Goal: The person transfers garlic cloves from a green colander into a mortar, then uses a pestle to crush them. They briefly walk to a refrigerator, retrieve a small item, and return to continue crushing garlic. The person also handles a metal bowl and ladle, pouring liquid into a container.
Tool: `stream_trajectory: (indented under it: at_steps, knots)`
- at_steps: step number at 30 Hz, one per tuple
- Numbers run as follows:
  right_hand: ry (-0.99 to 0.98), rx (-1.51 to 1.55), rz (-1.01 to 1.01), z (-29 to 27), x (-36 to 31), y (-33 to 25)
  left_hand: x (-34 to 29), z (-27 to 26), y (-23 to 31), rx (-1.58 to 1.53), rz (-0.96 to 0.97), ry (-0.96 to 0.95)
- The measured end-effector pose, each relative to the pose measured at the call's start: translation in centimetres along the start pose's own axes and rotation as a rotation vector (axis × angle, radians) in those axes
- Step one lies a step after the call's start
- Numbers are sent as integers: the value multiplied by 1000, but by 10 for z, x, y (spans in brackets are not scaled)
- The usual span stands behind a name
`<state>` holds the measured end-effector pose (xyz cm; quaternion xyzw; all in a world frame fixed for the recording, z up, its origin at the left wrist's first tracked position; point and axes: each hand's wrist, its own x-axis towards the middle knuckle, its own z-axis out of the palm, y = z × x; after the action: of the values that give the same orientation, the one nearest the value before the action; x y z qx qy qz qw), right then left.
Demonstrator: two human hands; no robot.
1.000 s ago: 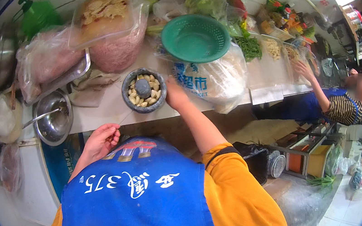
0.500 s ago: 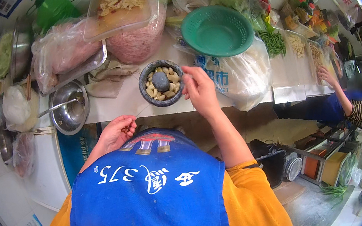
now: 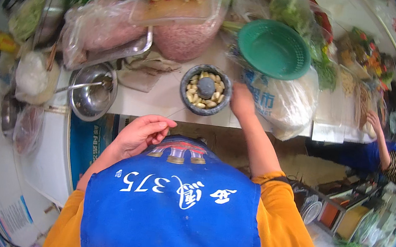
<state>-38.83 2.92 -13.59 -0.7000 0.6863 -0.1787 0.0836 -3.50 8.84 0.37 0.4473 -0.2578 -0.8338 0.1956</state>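
Note:
A dark stone mortar [image 3: 185, 95] stands near the counter's front edge. Inside it, pale garlic cloves [image 3: 214, 96] surround the rounded head of a grey stone pestle [image 3: 206, 85]. My right hand [image 3: 242, 102] is at the mortar's right side, back toward me and blurred. Its fingers are mostly hidden, so I cannot tell whether they touch the stone. My left hand [image 3: 145, 132] hovers before the counter edge, left of the mortar and over my apron. Its fingers are curled, with thumb and forefinger pressed together; anything inside them is concealed.
Behind the mortar are a bag of minced meat [image 3: 184, 39] and a green plastic basin [image 3: 274, 48] on a white plastic bag [image 3: 288, 103]. Leftward lie a cloth [image 3: 145, 71] and a steel bowl [image 3: 91, 102] with a spoon. Another person's hand [image 3: 374, 121] reaches over the counter at right.
The view has shifted, so the counter items appear farther right. My right hand has come down from above the mortar's rim to its right side. My left hand stays closed near the edge.

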Motion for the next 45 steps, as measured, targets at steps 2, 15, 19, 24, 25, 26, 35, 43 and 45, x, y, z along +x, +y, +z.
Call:
stream_trajectory:
  at_steps: [2,15,19,24,25,26,35,43,45]
  knots:
    - [183,132,30,-25,3,-11,-14,12,16,19,20,-7]
    - [-24,359,-260,-94,15,-116,-120,83,109,274,538,-825]
    - [-54,218,-184,-88,16,-129,-122,106,94,-58,761,-1030]
    - [155,394,-243,-107,17,-132,-112,99,86,18,914,-1141]
    - [193,399,-253,-109,15,-133,-110,93,86,86,886,-1120]
    - [312,428,-246,-111,16,-135,-109,78,89,217,876,-993]
    - [178,403,-236,-90,23,-133,5,-5,18,-531,248,104]
    - [265,300,-316,-65,9,-118,-24,30,55,-562,435,-462]
    - [197,387,-205,-53,10,-120,-53,57,76,-563,475,-599]
